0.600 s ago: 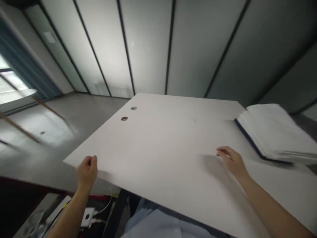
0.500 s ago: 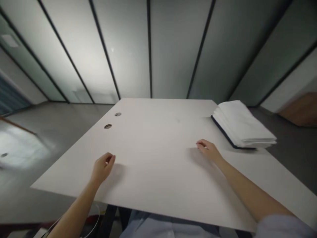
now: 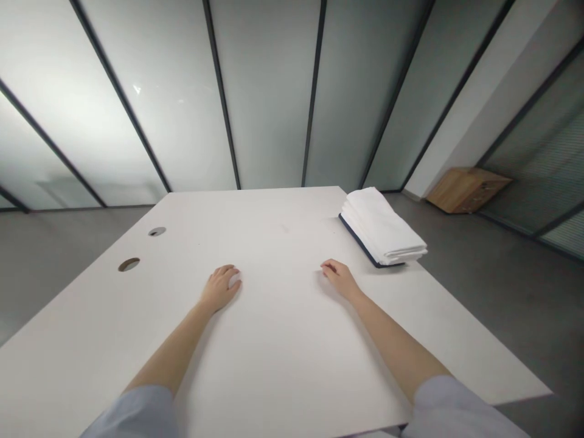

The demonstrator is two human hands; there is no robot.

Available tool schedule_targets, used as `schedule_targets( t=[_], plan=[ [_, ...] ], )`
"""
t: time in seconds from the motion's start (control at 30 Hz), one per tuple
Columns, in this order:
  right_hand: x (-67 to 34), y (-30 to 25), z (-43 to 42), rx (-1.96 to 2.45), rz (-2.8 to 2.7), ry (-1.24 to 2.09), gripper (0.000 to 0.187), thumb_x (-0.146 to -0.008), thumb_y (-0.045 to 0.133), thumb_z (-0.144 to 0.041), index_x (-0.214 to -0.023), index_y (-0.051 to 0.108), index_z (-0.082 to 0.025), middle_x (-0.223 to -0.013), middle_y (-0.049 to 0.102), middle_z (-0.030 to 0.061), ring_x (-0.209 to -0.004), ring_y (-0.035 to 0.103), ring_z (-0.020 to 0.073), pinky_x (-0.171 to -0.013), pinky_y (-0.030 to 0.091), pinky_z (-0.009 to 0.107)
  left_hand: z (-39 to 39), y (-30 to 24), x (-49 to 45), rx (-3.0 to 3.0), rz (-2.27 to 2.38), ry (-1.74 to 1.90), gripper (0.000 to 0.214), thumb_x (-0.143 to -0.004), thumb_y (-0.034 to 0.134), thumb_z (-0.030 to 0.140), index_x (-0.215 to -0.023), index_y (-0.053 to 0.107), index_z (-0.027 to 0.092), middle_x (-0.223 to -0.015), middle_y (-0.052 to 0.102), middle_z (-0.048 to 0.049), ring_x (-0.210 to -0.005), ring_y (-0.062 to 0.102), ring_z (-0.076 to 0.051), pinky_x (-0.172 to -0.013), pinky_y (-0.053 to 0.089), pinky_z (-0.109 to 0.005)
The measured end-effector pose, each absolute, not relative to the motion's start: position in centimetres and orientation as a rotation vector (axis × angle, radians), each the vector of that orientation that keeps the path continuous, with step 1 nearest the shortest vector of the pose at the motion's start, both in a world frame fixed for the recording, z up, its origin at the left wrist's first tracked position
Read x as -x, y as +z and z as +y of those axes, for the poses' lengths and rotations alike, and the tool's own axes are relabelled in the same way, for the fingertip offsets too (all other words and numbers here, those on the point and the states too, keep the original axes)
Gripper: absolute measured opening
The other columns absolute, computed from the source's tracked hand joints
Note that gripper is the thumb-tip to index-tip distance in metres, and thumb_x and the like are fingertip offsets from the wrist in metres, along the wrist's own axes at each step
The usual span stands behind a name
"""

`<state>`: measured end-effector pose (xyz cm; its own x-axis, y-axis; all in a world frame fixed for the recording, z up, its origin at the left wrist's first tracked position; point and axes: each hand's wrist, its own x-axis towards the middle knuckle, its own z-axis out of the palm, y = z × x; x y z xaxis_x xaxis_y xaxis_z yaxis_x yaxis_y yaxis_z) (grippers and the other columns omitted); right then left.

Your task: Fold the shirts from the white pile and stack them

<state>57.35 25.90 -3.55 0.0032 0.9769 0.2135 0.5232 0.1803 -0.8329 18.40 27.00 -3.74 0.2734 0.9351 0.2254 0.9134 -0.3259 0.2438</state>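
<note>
1. Head cam: left hand [image 3: 220,289] is resting on the white desk [image 3: 274,228], relaxed, half open, holding nothing
2. Right hand [image 3: 340,280] is pretty much the same, loosely curled and empty, near but not touching the stack of folded white cloths [image 3: 381,228] at the desk's far right
3. Round cable holes [image 3: 129,264] sit on the left side, wooden box [image 3: 466,190] on the floor far right

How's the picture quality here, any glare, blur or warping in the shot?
Head view: a small glare spot shines on the frosted glass wall; wide-angle warping splays the white desk; edges look slightly soft; faint shadows lie by the left hand and right hand.
</note>
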Motion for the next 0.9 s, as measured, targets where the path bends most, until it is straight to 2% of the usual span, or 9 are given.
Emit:
schedule_targets(
  t=[0.3,0.53,0.67,0.77,0.9],
  plan=[
    [-57.5,-3.9,26.2,1.470,-1.687,0.667,0.026,-0.080,0.047,-0.039,-0.081,0.064,-0.019,-0.068,0.063,0.0006,-0.063,0.054,0.0169,-0.061,0.040,0.028,27.0,-3.4,-18.4,-2.385,1.814,0.456,0.041,-0.085,0.047,0.037,-0.118,0.061,0.018,-0.136,0.054,-0.0124,-0.126,0.049,-0.027,-0.106,0.038,-0.044],
    [-57.3,-4.0,26.3,1.460,-1.657,0.586,0.026,-0.078,0.048,-0.038,-0.084,0.064,-0.020,-0.074,0.067,0.0028,-0.069,0.059,0.0185,-0.066,0.045,0.030,27.4,-2.9,-18.3,-2.423,1.805,0.488,0.037,-0.085,0.044,0.036,-0.112,0.064,0.019,-0.122,0.064,-0.0106,-0.114,0.058,-0.026,-0.101,0.043,-0.041],
    [-58.9,-2.2,26.7,1.480,-1.504,0.240,0.026,-0.079,0.047,-0.038,-0.088,0.064,-0.019,-0.085,0.068,0.0072,-0.079,0.061,0.0218,-0.071,0.048,0.033,27.7,-3.5,-18.1,-2.453,1.797,0.482,0.038,-0.085,0.044,0.036,-0.112,0.064,0.019,-0.126,0.062,-0.0103,-0.117,0.056,-0.026,-0.102,0.042,-0.040],
    [-62.4,0.9,27.3,1.539,-1.327,-0.150,0.025,-0.080,0.044,-0.032,-0.089,0.063,-0.018,-0.088,0.066,0.0105,-0.087,0.060,0.0244,-0.083,0.046,0.039,27.8,-3.8,-18.1,-2.462,1.806,0.443,0.039,-0.085,0.044,0.036,-0.115,0.063,0.019,-0.132,0.058,-0.0104,-0.122,0.052,-0.027,-0.103,0.041,-0.041],
    [-68.7,4.9,27.9,1.904,-1.047,-0.471,0.038,-0.077,0.052,-0.031,-0.108,0.060,-0.012,-0.112,0.061,0.0190,-0.107,0.054,0.0315,-0.094,0.039,0.048,27.6,-3.7,-18.3,-2.451,1.825,0.423,0.039,-0.086,0.044,0.036,-0.116,0.062,0.019,-0.133,0.057,-0.0105,-0.123,0.052,-0.027,-0.103,0.041,-0.041]
  ],
)
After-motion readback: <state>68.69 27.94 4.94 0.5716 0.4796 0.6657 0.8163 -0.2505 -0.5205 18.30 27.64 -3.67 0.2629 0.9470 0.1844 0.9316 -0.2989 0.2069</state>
